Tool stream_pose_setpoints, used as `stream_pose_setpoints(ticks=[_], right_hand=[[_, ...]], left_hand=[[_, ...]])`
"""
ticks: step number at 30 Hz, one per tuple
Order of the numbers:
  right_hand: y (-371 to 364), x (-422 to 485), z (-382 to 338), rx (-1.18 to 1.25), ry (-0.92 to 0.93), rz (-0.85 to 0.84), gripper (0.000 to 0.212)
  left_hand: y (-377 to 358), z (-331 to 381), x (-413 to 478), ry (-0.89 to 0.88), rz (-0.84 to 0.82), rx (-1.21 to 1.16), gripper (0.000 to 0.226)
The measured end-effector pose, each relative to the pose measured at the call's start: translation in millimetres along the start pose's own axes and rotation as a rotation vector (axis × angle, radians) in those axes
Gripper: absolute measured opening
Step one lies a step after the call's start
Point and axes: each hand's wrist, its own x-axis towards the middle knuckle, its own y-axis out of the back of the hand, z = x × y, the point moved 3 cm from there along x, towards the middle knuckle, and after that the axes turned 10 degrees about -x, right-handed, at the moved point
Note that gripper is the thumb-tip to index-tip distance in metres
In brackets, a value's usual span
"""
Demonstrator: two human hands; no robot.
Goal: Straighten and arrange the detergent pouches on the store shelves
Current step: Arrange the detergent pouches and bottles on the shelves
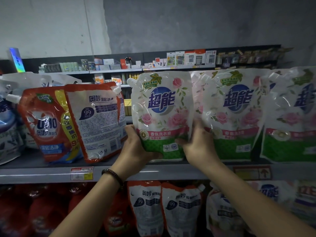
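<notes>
A white detergent pouch with pink roses and a green base (pixel 162 115) stands upright on the grey shelf (pixel 51 173), front facing me. My left hand (pixel 138 149) grips its lower left corner, thumb across the front. My right hand (pixel 196 144) grips its lower right edge, thumb on the green base. Two like rose pouches (pixel 234 113) stand to its right, the first partly behind it. To the left lean red OMO pouches (pixel 49 124); one (pixel 97 120) shows its white back.
More red and white pouches (pixel 147 207) and red bottles (pixel 42 211) fill the shelf below. Purple pouches (pixel 8 120) stand at the far left. A price tag (pixel 82 173) sits on the shelf edge. Behind is another aisle with small boxed goods (pixel 191 59).
</notes>
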Motion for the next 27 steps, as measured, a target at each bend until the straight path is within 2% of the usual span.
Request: stream_pose_setpoints(ticks=[7,16,19,24,27], right_hand=[[11.6,-10.0,0.1,-0.058,0.000,0.038,0.064],[24.1,-22.8,-2.0,-0.053,0.002,0.048,0.056],[30.0,-25.8,1.2,-0.046,-0.005,0.051,0.062],[40.3,-35.4,15.8,-0.012,0.004,0.103,0.043],[45.8,-48.8,24.7,0.009,0.034,0.150,0.028]], left_hand=[[-3.2,-2.1,1.3,-0.022,-0.016,0.005,0.093],[-5.6,-1.6,0.2,-0.034,-0.044,-0.024,0.091],[-2.4,-0.1,-3.1,-0.006,-0.064,-0.023,0.093],[6.6,7.8,-14.9,0.045,-0.027,-0.023,0.094],[18.2,3.4,-22.8,-0.015,0.080,0.042,0.086]])
